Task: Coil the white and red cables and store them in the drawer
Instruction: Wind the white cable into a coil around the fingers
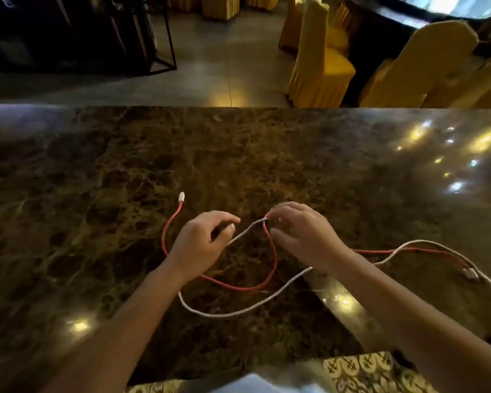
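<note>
Red cable (240,284) and white cable (233,312) both meet at the right hand (301,231): fingertips pinch the two together at one raised point, just beyond the thumb. Left hand (199,242) sits just beside it, fingers curled, thumb and forefinger close together over the white strand; can't tell if they actually clamp it or only touch.

Count: 2 cables, 2 hands, 1 counter.

From the pinch, red drops toward the person, loops round under the left wrist, then climbs away on the left and ends in a white plug (181,197) lying on the stone, well apart from both hands. White runs from the pinch leftward under the left fingers, reappears below the left forearm, sweeps in a wide arc nearest the person, then passes under the right forearm.

Right of the right forearm both cables go on side by side across the surface, crossing once, to their far ends with connectors (471,273) near the right edge.

All of it lies on a dark brown marble counter (238,154). Yellow-covered chairs (321,63) stand on the floor beyond. No drawer seen.
</note>
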